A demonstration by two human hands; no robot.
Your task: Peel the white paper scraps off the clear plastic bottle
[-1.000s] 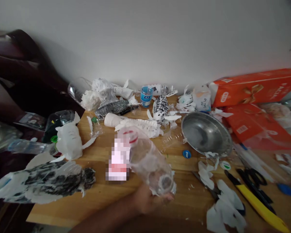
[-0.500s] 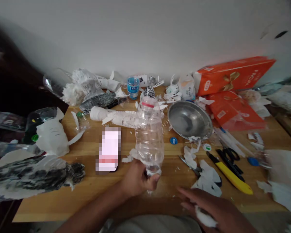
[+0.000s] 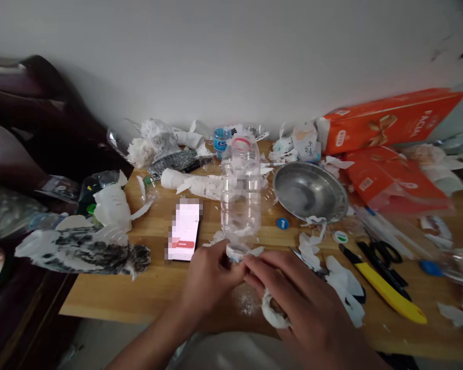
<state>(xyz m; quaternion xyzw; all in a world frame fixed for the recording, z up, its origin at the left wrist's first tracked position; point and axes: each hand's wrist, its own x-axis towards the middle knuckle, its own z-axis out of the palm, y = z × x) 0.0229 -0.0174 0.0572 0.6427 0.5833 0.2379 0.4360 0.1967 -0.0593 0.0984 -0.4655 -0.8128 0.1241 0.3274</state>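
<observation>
A clear ribbed plastic bottle points away from me over the table, a red band at its far end. My left hand is closed around its near end, where white paper or tape is wrapped. The fingertips of my right hand press at that same white-wrapped end, meeting my left thumb. Tucked within my right hand is a white ring-shaped roll, partly covered by the fingers; its material is unclear. A phone with a lit screen lies left of the bottle.
Right of the bottle stand a metal bowl, a yellow utility knife, black-handled scissors and torn white paper. Orange tissue packs lean against the wall. A black-and-white papered form lies left. A blue-labelled cup is behind.
My right hand has moved up and left to the bottle's near end, bringing the white roll along. My left hand still grips the bottle. The view has shifted left.
</observation>
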